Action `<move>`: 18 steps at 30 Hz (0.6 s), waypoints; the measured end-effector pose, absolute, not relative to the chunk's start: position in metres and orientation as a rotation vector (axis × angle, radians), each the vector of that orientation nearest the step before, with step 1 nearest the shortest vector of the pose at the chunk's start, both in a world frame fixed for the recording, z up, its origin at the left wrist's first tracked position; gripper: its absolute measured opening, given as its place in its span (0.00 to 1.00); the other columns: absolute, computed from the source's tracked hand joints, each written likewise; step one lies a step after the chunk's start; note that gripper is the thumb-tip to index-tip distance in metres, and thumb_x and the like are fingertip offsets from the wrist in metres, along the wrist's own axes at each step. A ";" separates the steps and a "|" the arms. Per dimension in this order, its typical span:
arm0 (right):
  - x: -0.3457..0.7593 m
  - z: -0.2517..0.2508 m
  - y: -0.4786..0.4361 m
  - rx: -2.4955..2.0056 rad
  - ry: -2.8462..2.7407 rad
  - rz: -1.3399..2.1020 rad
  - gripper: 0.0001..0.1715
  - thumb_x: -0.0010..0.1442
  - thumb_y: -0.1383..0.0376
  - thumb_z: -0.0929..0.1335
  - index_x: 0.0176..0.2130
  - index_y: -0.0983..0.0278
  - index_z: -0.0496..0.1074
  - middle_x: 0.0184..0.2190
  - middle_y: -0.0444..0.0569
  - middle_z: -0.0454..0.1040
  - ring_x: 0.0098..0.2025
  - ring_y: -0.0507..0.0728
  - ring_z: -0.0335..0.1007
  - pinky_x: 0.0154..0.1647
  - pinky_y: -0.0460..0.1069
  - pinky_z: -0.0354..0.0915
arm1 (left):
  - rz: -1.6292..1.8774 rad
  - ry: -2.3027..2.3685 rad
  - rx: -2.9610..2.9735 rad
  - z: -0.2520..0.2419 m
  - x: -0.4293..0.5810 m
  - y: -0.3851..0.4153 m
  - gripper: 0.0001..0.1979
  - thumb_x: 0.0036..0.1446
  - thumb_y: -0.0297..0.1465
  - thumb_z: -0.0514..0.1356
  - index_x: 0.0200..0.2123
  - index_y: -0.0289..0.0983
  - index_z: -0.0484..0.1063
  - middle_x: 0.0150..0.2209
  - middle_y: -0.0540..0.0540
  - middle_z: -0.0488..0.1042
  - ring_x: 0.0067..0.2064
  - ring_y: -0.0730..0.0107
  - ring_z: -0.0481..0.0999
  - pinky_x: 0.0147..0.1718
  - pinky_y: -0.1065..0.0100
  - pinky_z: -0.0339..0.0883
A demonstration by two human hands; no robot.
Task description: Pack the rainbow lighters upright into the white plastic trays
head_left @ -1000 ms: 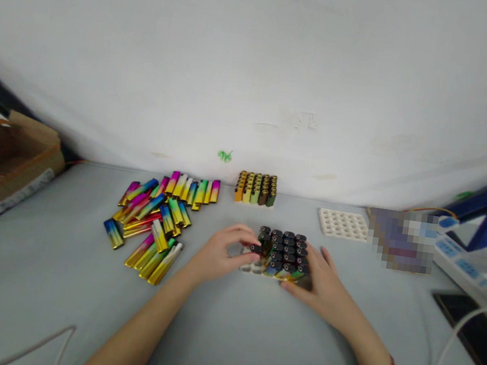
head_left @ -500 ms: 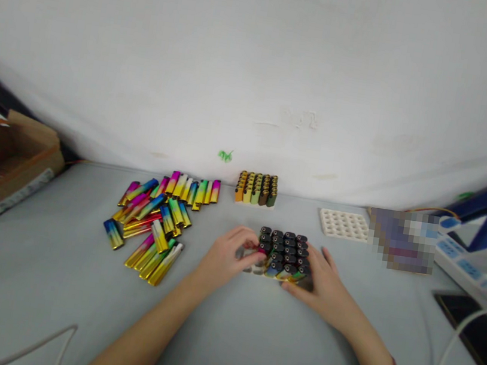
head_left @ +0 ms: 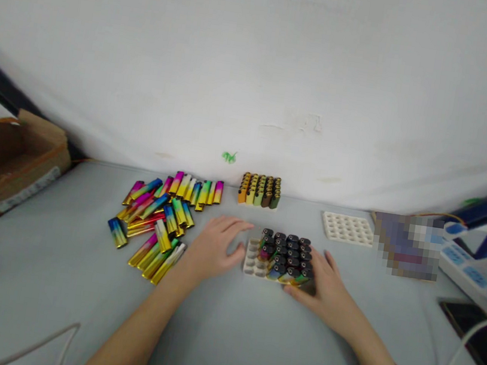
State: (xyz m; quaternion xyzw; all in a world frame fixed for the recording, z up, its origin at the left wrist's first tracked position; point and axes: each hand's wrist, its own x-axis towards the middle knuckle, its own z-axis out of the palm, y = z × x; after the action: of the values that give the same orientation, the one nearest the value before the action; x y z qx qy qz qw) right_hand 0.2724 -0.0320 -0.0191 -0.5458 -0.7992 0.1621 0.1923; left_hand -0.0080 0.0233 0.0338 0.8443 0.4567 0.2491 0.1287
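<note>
- One brown cardboard box stands at the far left of the grey table.
- Loose shiny pieces, mostly gold at one end and coloured at the other, lie in a heap between the box and the hands.
- The left hand has come away from the tray; a second ago it was pinching a dark-topped piece there. Now thumb and fingers are parted, with nothing visible between them.
- Near the wall, a block of upright gold-topped pieces sits in tidy rows.
- The near tray lies between the hands. That last piece has been let go and stands third from the back in its column; nearer holes in that column, and the leftmost column, remain unfilled.
- Full columns of dark-topped pieces occupy the tray's right part.
- The right hand stays grasping the tray's right end, thumb along the near edge; some fingers are hidden.
- Further right are a white holed tray and a white device.
</note>
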 end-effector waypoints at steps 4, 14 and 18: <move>0.273 -0.019 -0.032 -1.539 -2.245 0.457 0.43 0.60 0.49 0.68 0.65 0.66 0.55 0.63 0.64 0.64 0.67 0.68 0.56 0.68 0.72 0.44 | 0.446 2.000 2.231 0.052 -0.058 0.033 0.14 0.60 0.36 0.52 0.41 0.37 0.75 0.40 0.40 0.77 0.44 0.54 0.75 0.46 0.58 0.66; 0.274 -0.022 -0.032 -1.516 -2.247 0.426 0.41 0.60 0.50 0.68 0.64 0.64 0.56 0.63 0.64 0.65 0.66 0.69 0.58 0.67 0.73 0.45 | -0.053 2.286 1.598 0.064 -0.128 0.020 0.26 0.49 0.58 0.55 0.25 0.40 0.72 0.25 0.44 0.77 0.30 0.55 0.76 0.26 0.65 0.59; 0.274 -0.023 -0.032 -1.503 -2.239 0.423 0.42 0.59 0.51 0.69 0.65 0.62 0.55 0.62 0.62 0.66 0.66 0.69 0.58 0.66 0.73 0.45 | -0.058 2.319 1.652 0.059 -0.118 0.022 0.24 0.49 0.55 0.56 0.30 0.40 0.70 0.31 0.44 0.79 0.33 0.55 0.77 0.28 0.65 0.61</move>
State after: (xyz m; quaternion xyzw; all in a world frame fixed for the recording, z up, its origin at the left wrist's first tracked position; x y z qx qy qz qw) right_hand 0.2741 -0.0322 -0.0228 -0.5390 -0.8029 0.1516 0.2046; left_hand -0.1182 0.0216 0.0593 0.5740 0.8054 -0.0201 0.1464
